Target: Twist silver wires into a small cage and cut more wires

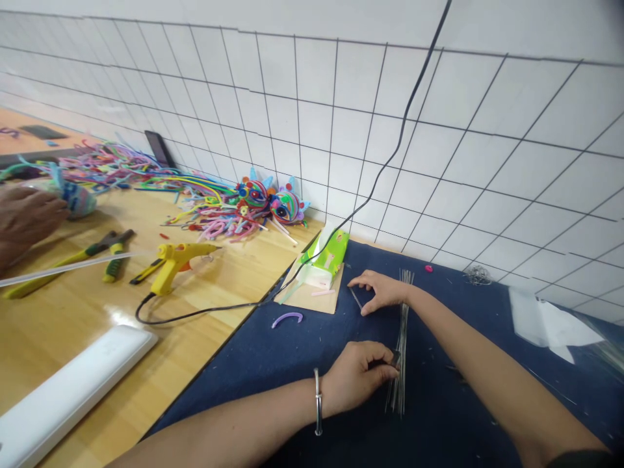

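Observation:
My left hand, wearing a silver bangle, pinches a small dark piece between thumb and fingers. Its fingertips are right at a bundle of thin, straight metal wires that lies on the dark blue cloth. Farther back, my right hand reaches over the upper part of the bundle. A short thin wire piece spans the gap between its forefinger and thumb. Whether the small dark piece touches the wires I cannot tell.
Left of the cloth, a wooden table holds a yellow glue gun, pliers, a white case and colourful pipe cleaners. A tissue pack stands behind my hands. A black cable crosses the view. Another person's hand works at far left.

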`<state>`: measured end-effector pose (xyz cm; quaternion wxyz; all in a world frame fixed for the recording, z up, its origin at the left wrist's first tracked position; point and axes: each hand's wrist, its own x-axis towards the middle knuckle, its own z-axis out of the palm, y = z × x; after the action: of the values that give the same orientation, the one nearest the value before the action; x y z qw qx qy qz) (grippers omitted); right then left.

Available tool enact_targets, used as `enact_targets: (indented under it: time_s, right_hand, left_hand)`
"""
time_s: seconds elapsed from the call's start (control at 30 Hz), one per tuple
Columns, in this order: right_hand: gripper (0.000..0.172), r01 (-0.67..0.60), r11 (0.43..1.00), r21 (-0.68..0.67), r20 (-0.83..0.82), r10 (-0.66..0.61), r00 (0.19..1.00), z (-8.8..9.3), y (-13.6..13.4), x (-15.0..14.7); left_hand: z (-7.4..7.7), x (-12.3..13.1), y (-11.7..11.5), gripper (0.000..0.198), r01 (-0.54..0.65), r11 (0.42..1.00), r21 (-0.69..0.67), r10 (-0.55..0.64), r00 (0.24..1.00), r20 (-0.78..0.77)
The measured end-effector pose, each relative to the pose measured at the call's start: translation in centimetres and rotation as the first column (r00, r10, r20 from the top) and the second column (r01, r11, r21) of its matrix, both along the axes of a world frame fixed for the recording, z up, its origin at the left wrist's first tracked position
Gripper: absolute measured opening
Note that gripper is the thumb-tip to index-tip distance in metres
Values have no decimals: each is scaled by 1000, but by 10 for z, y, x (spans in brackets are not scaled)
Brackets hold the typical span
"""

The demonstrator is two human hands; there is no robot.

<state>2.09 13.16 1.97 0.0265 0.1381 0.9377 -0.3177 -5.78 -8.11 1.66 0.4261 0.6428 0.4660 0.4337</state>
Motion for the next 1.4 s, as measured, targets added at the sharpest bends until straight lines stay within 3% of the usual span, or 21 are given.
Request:
enact_targets:
  time_s: [0.23, 0.5, 0.77, 1.13, 1.3, 1.4]
  right_hand:
    - [74, 42, 999, -31, 15, -41, 999, 7, 2, 2]
    - [53, 108, 978, -180, 4, -109, 994, 15, 2, 4]
    - [45, 109, 983, -149, -20, -113, 993, 10, 2, -2]
    - [42, 23, 999, 25, -12, -23, 1000, 4, 7, -11]
    - [32, 51, 999, 19, -55, -50, 997, -3, 7, -13]
    - [36, 79, 997, -21, -50, -80, 996, -3, 7, -12]
  left_hand:
    - [2, 0, 0, 12, 5, 1000, 1, -5, 1000, 5]
    - [0, 0, 1, 12, -3, 1000, -6, 3, 1000, 2]
    - [1, -1, 1, 12, 7, 1000, -9, -7, 1000, 13]
    - [0, -2, 2, 11, -1, 1000, -6, 1, 1000, 15]
    - [0, -3, 2, 12, 1, 1000, -2, -1, 1000, 16]
    - [0, -3, 3, 12, -3, 1000, -3, 3, 1000, 17]
